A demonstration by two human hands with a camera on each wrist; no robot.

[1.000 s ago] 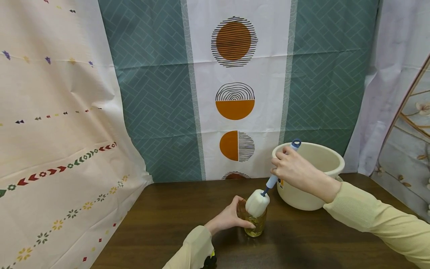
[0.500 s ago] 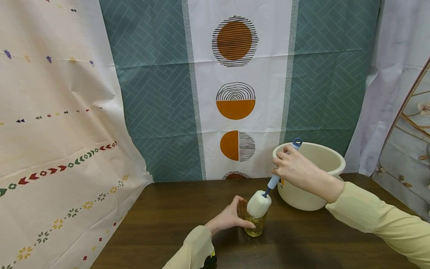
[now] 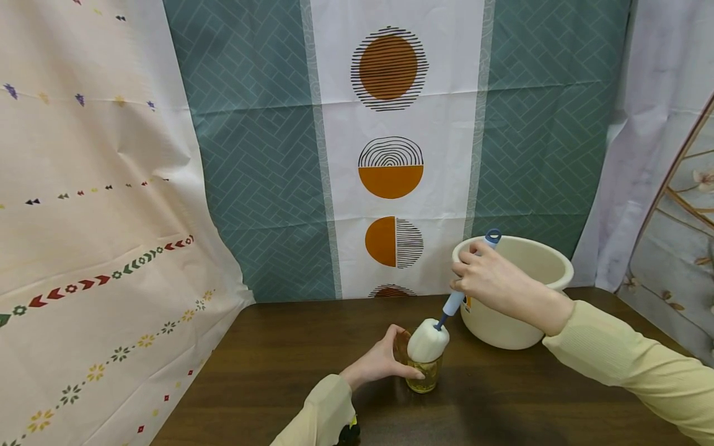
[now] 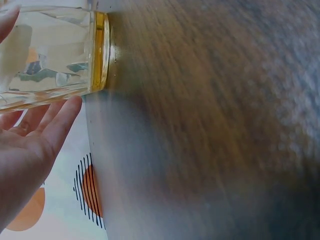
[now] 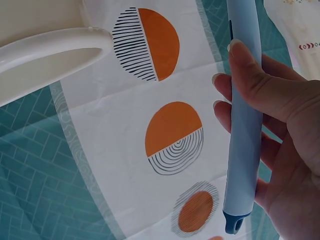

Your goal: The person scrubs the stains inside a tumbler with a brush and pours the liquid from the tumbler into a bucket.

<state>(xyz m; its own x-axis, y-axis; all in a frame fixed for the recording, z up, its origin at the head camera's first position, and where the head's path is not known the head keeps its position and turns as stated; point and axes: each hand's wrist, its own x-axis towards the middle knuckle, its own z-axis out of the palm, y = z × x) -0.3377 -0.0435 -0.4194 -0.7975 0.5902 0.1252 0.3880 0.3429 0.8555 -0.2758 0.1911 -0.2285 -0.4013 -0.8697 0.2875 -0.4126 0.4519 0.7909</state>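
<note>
My left hand (image 3: 383, 358) grips an amber glass (image 3: 424, 376) from its left side, thumb in front and fingers behind. In the left wrist view the glass (image 4: 55, 55) shows its thick yellowish base close to the table. My right hand (image 3: 486, 275) holds a sponge bottle brush by its light blue handle (image 3: 454, 302), fingers and thumb wrapped round it. The white sponge head (image 3: 427, 341) sits tilted in the mouth of the glass, its lower end inside. In the right wrist view the handle (image 5: 245, 135) ends in a dark blue hanging loop, with my right hand (image 5: 285, 115) around it.
A cream plastic basin (image 3: 504, 322) stands behind and beside my right hand, overlapped by it in the head view. The dark wooden table (image 3: 290, 347) ends at a patterned curtain (image 3: 268, 155) at the back. A pale printed cloth (image 3: 111, 248) hangs on the left.
The sponge head shifts slightly up and right, then back down and left at the glass's mouth. My left hand and the glass stay in place.
</note>
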